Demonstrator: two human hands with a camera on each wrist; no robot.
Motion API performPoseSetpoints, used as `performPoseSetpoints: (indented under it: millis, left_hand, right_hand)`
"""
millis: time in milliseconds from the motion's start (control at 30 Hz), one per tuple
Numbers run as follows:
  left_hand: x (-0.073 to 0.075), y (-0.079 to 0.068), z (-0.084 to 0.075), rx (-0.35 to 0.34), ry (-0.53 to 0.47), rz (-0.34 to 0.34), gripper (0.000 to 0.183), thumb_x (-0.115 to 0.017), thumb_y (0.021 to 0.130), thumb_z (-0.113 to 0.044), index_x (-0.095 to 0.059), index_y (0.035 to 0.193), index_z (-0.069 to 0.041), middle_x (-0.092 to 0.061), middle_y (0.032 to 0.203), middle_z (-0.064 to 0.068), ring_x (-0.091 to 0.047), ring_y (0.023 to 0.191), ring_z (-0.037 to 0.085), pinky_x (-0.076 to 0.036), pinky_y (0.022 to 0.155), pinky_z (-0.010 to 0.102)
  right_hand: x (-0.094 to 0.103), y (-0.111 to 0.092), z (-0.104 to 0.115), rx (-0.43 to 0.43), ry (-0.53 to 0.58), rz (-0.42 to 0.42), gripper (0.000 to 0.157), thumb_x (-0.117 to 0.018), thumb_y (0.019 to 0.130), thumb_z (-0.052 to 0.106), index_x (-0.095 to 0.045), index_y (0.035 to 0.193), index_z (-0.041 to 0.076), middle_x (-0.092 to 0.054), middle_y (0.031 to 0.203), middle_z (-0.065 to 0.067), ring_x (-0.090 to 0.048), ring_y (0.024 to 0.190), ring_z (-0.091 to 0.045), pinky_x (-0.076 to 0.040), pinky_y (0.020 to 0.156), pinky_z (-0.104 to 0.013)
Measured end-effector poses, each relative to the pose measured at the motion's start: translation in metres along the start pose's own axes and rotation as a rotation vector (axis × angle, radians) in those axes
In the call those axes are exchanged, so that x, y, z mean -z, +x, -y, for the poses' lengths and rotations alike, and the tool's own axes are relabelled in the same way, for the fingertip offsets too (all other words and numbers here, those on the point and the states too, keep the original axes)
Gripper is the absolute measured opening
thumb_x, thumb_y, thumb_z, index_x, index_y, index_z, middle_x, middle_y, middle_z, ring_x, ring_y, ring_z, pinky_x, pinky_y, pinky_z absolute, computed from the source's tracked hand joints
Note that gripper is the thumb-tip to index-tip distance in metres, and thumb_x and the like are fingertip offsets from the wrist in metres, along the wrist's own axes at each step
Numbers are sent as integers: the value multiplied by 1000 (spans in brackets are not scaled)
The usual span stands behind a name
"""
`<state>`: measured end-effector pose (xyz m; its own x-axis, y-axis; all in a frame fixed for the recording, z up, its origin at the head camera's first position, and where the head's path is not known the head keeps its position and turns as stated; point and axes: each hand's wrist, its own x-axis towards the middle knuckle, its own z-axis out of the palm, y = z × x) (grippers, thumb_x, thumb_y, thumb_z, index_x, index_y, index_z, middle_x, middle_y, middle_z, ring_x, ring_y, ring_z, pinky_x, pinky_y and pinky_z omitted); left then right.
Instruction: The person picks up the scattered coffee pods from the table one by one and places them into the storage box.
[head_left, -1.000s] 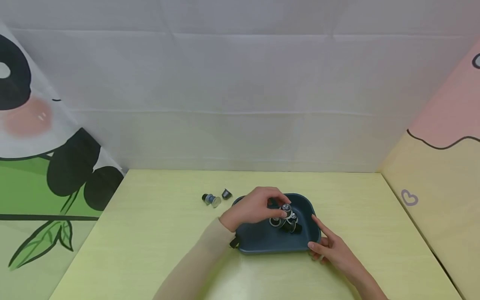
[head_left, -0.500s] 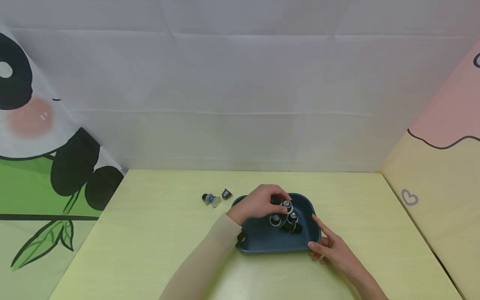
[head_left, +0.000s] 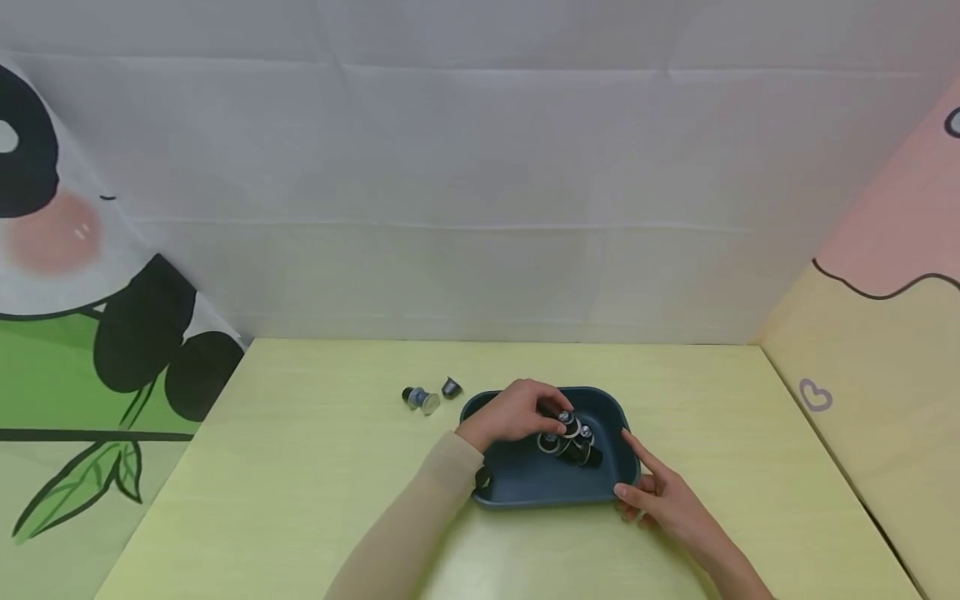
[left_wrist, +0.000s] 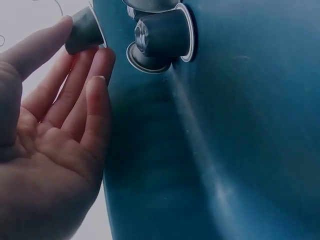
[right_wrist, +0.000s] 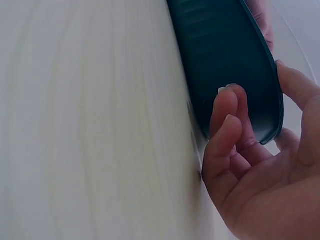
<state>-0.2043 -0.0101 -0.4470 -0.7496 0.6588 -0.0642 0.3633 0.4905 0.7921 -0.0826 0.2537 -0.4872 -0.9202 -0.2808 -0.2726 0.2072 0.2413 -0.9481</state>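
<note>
A dark coffee capsule (left_wrist: 84, 32) is pinched between the thumb and fingertips of my left hand (head_left: 510, 413), just over the blue tray (head_left: 525, 483). In the left wrist view, several more dark capsules (left_wrist: 167, 34) with silvery rims lie in the tray, close beside the held one. My right hand (head_left: 660, 496) grips the tray's right end, its fingers against the outer wall, as the right wrist view shows. Part of the tray's left side is hidden behind my left hand and wrist.
On the pale yellow table (head_left: 285, 475), left of the tray, lie a small dark capsule (head_left: 452, 387) and a small group of capsules (head_left: 420, 399) on their sides. A grey-white backdrop stands behind, with printed panels at both sides.
My left hand has risen slightly, then lowered with the capsule and drifted a little left, toward the other capsules. The right hand keeps its place on the tray.
</note>
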Motion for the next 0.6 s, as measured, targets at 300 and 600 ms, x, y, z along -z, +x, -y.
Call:
performPoseSetpoints:
  millis: [300,600]
  left_hand:
    - [2,-1,4,11,-53,23,28,-78,88,-15,-72,116,-15,-70,109,-6,-65,103,8,-51,85,23]
    - [1,0,8,6,-88,18,28,-76,90,-14,-71,117,-9,-71,111,-1,-65,103,8,-50,87,23]
  right_hand:
    - [0,-1,1,28,0,12,79,-64,99,17,-15,161,23,-69,88,-20,-65,71,-28,-51,58,-33]
    - [1,0,-2,21,12,13,80,-64,99,17,-14,162,23,-68,87,-19,-66,71,-29,-53,60,-34]
